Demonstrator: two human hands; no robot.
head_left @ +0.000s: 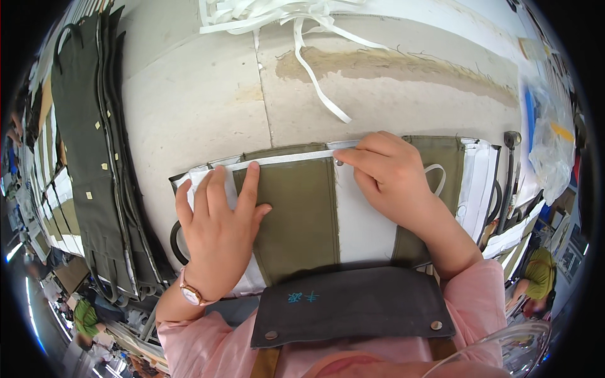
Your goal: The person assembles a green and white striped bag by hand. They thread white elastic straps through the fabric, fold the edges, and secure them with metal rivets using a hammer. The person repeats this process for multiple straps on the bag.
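Dark green cloth pieces (94, 157) lie stacked far left of the olive cloth panel (296, 208). That panel lies flat at the table's (201, 94) near edge, its white strip (283, 159) running left to right along the top. The left hand (217, 227) presses flat on it, fingers spread. The right hand (391, 176) pinches the strip. Behind the panel, bare table reaches to loose white tape (277, 16).

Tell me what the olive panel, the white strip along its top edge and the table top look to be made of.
Olive panel: woven cloth, matte, with a frayed lower edge under the left hand.
White strip: flat woven tape or binding, thin and limp; the right hand pinches it at the panel's top edge.
Table top: probably painted board or sheet, off-white and stained, with a seam running down it.
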